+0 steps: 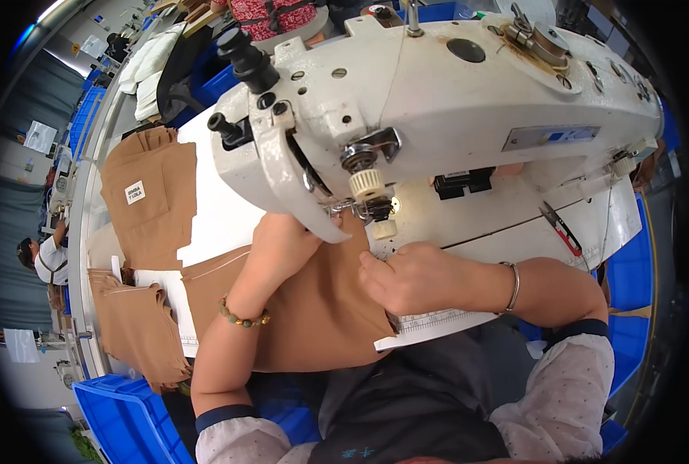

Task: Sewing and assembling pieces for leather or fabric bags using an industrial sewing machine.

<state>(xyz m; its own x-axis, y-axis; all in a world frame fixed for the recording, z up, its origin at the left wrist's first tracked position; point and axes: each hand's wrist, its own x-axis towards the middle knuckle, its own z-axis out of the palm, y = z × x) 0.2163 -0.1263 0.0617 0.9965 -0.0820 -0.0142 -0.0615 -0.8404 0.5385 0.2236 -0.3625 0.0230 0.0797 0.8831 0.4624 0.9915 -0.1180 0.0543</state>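
A white sewing machine [437, 85] stands over the table, and a brown fabric piece [321, 309] runs from its needle area down over the front edge. My left hand [283, 241] is at the fabric just left of the presser foot, fingers closed on it; the machine's white lever [313, 209] partly hides the fingertips. My right hand [408, 277] lies to the right of the needle area, curled with thumb and forefinger pinching the fabric's right edge. The needle itself is hidden behind the machine's metal parts.
Thread snips [562, 230] lie on the table at the right. Stacked brown pieces [147, 209] and more brown fabric [139, 329] lie at the left. Blue bins [132, 417] stand beside and below the table. A measuring tape [437, 319] runs along the front edge. Another person [51, 259] is at far left.
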